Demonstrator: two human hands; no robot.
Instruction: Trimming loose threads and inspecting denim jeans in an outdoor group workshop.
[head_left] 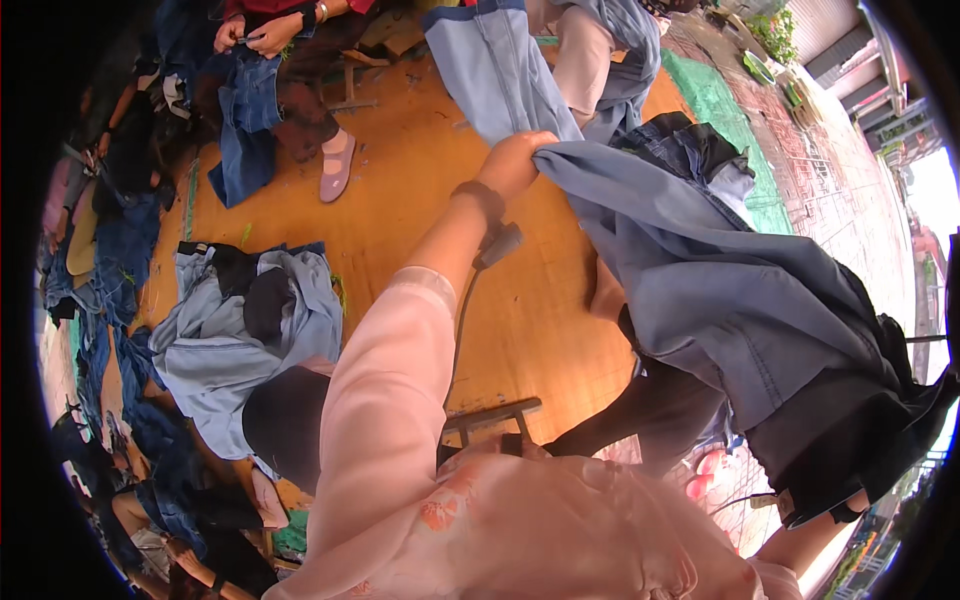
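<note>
With the fingers of the left hand (512, 165) closed tight at the upper middle of the frame, gripping one end of a grey-blue garment (680, 290). Drawn from there in long folds across the right half, down to a black section (830, 420) at the lower right. With the right hand (857, 501) mostly hidden by that black section, impossible to tell whether gripping or loose. Near the right forearm, at the lower edge of the cloth, a small pale tag (785, 502).

Around the left wrist, a dark band (485, 203); just beside it, a small dark device (500, 246) on a cable. Beyond the left hand, at top centre, a pale blue denim leg (495, 75). Partly behind the garment, at upper right, dark blue jeans (675, 140), near a green sheet (715, 105).

Across the middle, an orange-brown mat (400, 150). Heaped at centre left, pale blue jeans (215, 320) with black pieces on top. At upper left, holding dark blue denim (248, 110), a co-worker's hands (250, 36); below and to the right of them, a purple shoe (338, 168). At lower middle, a dark metal frame (490, 420).
</note>
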